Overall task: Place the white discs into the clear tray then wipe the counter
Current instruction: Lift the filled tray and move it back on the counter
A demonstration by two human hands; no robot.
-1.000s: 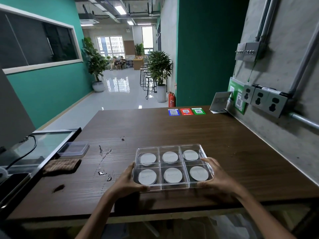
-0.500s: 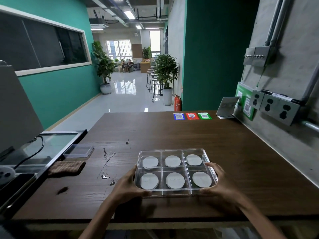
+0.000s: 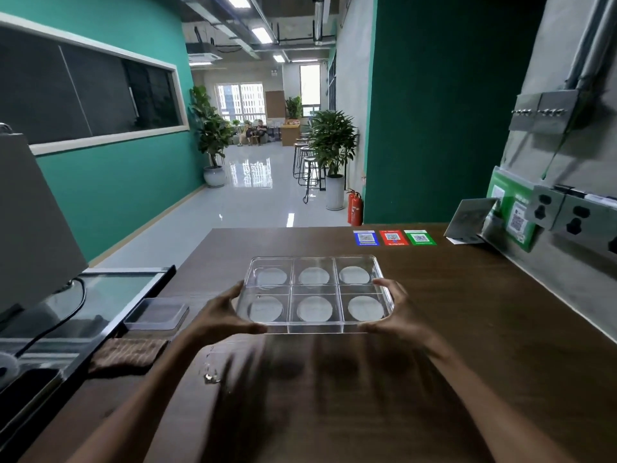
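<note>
A clear tray (image 3: 314, 261) with several compartments hangs in the air above the dark wooden counter (image 3: 467, 329), casting a blurred shadow below. A white disc (image 3: 314, 309) lies in each compartment. My left hand (image 3: 217, 320) grips the tray's left front corner and my right hand (image 3: 399, 312) grips its right front corner. A brown cloth (image 3: 128, 354) lies at the counter's left edge. Small water drops (image 3: 210, 377) sit on the wood near my left forearm.
A clear lid (image 3: 157, 314) rests left of the tray, beyond the cloth. Three coloured QR stickers (image 3: 394, 237) and a standing card (image 3: 469, 220) are at the counter's far end. Sockets (image 3: 567, 218) line the grey right wall. A glass-topped unit (image 3: 110, 292) with a cable stands to the left.
Both hands have lifted the tray off the counter and carried it forward, away from me. The view has tilted and moved closer.
</note>
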